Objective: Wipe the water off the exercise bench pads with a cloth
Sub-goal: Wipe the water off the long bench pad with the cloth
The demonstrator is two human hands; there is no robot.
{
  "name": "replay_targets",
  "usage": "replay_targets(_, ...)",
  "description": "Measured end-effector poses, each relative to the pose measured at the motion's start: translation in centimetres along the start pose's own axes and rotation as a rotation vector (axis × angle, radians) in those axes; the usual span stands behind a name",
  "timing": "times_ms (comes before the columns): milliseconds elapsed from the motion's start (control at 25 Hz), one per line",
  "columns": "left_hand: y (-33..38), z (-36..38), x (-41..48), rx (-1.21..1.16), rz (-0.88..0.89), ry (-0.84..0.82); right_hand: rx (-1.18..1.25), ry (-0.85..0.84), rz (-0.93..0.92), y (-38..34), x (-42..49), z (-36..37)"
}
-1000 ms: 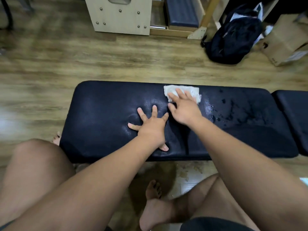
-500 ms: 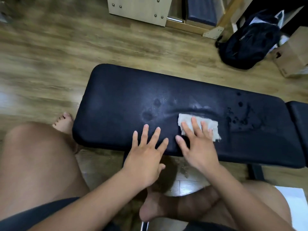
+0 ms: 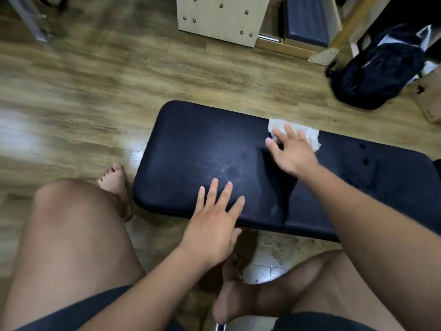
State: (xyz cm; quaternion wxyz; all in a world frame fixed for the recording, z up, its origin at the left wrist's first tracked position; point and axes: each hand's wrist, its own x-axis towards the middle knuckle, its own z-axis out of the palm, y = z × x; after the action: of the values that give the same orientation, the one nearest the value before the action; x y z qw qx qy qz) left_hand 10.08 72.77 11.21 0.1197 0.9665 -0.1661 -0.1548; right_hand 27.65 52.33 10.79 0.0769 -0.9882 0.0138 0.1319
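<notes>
The dark blue bench pad [image 3: 195, 149] stretches across the middle of the view. A white cloth [image 3: 307, 133] lies at the pad's far edge, pressed flat under the straight fingers of my right hand [image 3: 291, 151]. My left hand [image 3: 214, 218] rests palm down on the near edge of the pad, fingers spread. Dark water drops [image 3: 364, 154] sit on the pad to the right of the cloth, and a faint damp patch [image 3: 229, 169] shows near the middle. A second pad [image 3: 438, 167] peeks in at the right edge.
My bare knees and feet are in front of the bench on the wooden floor [image 3: 95, 91]. A black backpack [image 3: 377, 72] and a cardboard box [image 3: 429, 96] lie at the far right. A pale wooden unit [image 3: 222, 17] stands at the back. Water spots mark the floor [image 3: 279, 247] below the bench.
My right hand has pushed the cloth from the near side of the pad to its far edge. My left hand stays on the near edge.
</notes>
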Motion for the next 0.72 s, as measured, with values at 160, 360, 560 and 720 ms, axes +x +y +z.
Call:
replay_targets(160,1.1,-0.1,0.9,-0.009,-0.080,0.003,0.025,0.015,-0.091,0.2,-13.8,3.4)
replay_targets(360,0.5,0.4,0.6,0.024,-0.043,0.004,-0.061,-0.027,-0.086,-0.1,-19.6,5.2)
replay_targets(560,-0.3,0.1,0.2,-0.026,-0.016,0.054,-0.073,0.025,-0.071,-2.0,-9.7,3.7)
replay_targets(720,-1.6,0.5,-0.1,-0.149,0.001,0.145,-0.070,0.012,-0.082,-4.4,1.1,1.3)
